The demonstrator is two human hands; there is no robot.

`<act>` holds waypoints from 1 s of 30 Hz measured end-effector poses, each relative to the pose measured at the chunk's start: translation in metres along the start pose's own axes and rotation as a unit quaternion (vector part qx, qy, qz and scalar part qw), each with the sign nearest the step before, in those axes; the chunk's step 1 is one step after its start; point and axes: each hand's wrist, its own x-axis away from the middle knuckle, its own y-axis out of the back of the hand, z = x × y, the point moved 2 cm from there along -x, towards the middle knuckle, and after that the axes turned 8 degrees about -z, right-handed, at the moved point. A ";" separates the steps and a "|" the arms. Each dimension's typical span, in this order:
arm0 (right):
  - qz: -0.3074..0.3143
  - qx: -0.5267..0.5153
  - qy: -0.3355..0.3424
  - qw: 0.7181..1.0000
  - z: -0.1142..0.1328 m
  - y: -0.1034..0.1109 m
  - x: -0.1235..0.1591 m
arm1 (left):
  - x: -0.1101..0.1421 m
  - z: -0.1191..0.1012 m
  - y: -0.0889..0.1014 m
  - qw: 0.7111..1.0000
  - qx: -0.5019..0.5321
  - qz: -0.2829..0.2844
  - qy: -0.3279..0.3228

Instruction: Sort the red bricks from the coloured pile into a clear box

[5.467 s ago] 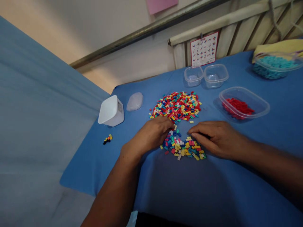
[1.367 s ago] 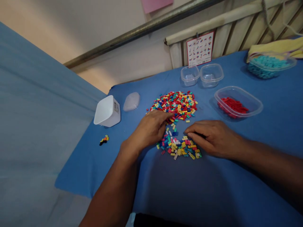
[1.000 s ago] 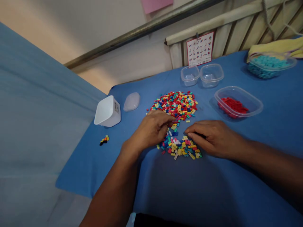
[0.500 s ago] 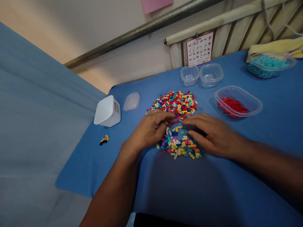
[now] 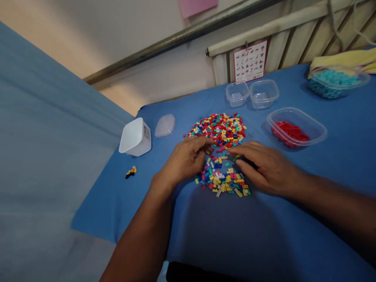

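Note:
A heap of small mixed-colour building bricks (image 5: pixel 220 125) lies on the blue table cover, with a looser patch of bricks (image 5: pixel 225 182) nearer to me. My left hand (image 5: pixel 188 156) rests at the left side between the two, fingers reaching over the heap's near edge and thumb apart. Opposite it, my right hand (image 5: pixel 261 166) lies with fingers stretched toward the loose bricks and thumb apart; green bricks show beside its thumb. I see nothing held in either hand, though some left fingertips are partly hidden.
A clear tub of red bricks (image 5: pixel 296 131) stands to the right, and a tub of turquoise bricks (image 5: pixel 335 80) farther back. Two small clear tubs (image 5: pixel 263 96) stand behind the heap. At left are a white container (image 5: pixel 135 137), a lid (image 5: pixel 165 125) and a small brick cluster (image 5: pixel 131 172).
The view has shifted slightly. Both hands stay nearly in place; the right fingers have moved a little, and green bricks now show near the right thumb.

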 end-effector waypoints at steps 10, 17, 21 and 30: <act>0.025 -0.024 0.021 0.999 -0.001 -0.003 0.003 | 0.002 -0.019 -0.002 0.992 0.049 0.108 -0.031; 0.059 -0.021 0.051 0.997 0.000 -0.005 0.005 | 0.004 0.009 0.019 0.997 -0.061 0.001 0.048; 0.031 -0.040 0.051 0.997 0.003 0.001 0.003 | 0.004 0.022 0.016 0.991 -0.108 0.042 0.061; 0.020 -0.013 0.034 0.999 0.001 -0.001 0.004 | 0.005 0.023 0.002 0.976 -0.185 0.115 0.024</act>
